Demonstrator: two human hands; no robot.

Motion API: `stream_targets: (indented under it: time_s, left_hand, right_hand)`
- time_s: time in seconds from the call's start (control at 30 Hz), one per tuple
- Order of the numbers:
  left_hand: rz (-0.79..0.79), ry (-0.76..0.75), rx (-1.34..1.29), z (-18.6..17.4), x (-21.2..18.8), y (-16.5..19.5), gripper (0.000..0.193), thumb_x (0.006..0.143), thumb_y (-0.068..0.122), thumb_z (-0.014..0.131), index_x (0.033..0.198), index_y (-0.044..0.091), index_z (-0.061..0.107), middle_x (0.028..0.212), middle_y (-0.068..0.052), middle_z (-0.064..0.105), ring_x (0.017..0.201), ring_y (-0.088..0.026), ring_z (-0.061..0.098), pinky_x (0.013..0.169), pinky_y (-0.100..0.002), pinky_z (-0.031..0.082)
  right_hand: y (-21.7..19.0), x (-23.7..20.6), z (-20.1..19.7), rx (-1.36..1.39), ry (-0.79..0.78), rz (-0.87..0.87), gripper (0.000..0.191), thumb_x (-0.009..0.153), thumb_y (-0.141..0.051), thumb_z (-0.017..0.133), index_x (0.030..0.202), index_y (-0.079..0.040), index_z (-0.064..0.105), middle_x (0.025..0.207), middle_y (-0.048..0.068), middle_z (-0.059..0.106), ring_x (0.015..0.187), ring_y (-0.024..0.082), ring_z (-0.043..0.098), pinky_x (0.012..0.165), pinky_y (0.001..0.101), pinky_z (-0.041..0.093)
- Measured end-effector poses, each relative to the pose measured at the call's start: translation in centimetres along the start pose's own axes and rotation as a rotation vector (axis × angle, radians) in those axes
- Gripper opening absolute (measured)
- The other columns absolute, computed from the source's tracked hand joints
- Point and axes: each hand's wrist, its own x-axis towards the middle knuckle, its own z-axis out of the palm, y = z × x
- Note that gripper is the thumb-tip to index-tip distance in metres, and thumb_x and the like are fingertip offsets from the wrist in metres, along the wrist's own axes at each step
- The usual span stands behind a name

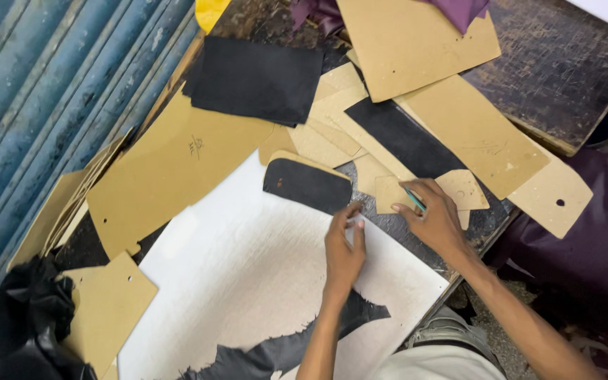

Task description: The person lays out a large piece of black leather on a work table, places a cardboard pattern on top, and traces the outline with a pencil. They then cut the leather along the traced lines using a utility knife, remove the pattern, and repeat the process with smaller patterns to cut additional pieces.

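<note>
The left hand point(344, 248) presses its closed fingers on the white leather sheet point(248, 281), fingertips at the edge of a black rounded cut piece point(307, 184) just beyond. To its right, the right hand point(434, 217) grips a teal pen point(414, 200) over tan cardboard templates point(459, 186).

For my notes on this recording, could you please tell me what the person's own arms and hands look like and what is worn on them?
Both forearms are bare up to the frame edge, with no sleeves showing. The left hand and right hand wear no gloves, and no rings, watch or bracelet can be made out. The fingers are slim, with short nails. Nothing is marked on either arm.
</note>
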Motion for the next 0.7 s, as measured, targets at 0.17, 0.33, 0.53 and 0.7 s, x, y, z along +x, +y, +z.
stream_targets:
  time_s: [0.17,0.33,0.53,0.7]
  left_hand:
    - [-0.274,0.081,-0.211,1.7,10.8,-1.1,0.037,0.098,0.006,0.058,0.134,-0.003,0.058,0.124,-0.018,0.069,0.117,-0.023,0.067,0.1,-0.032,0.053]
    - [-0.072,0.032,0.257,0.8,13.1,-2.6,0.038,0.094,0.008,0.063,0.131,-0.003,0.06,0.138,-0.021,0.056,0.128,-0.035,0.053,0.107,-0.041,0.043]
    - [0.102,-0.122,0.651,-2.0,11.9,-2.9,0.033,0.097,0.016,0.064,0.125,-0.001,0.065,0.136,-0.018,0.056,0.128,-0.036,0.05,0.108,-0.046,0.037]
    - [0.094,-0.132,0.603,-2.7,10.9,-2.9,0.037,0.094,0.022,0.068,0.119,-0.003,0.064,0.14,-0.023,0.049,0.131,-0.039,0.045,0.109,-0.049,0.035]
  right_hand:
    - [-0.5,8.2,0.9,-0.156,-0.039,0.039,0.085,0.072,-0.034,0.088,0.143,-0.005,0.051,0.155,0.026,0.038,0.126,0.046,0.052,0.097,0.0501,0.05]
    - [0.1,10.6,2.4,-0.335,-0.208,0.136,0.079,0.081,-0.028,0.077,0.149,-0.007,0.044,0.16,0.029,0.031,0.111,0.049,0.062,0.09,0.0513,0.054]
    - [2.1,13.1,0.8,-0.383,-0.188,0.002,0.062,0.08,-0.015,0.069,0.141,-0.004,0.058,0.136,0.023,0.059,0.102,0.045,0.069,0.09,0.0491,0.057]
    - [2.7,14.0,-0.1,-0.334,-0.214,-0.057,0.061,0.08,-0.014,0.069,0.139,-0.001,0.061,0.129,0.022,0.065,0.104,0.042,0.069,0.089,0.0476,0.057]
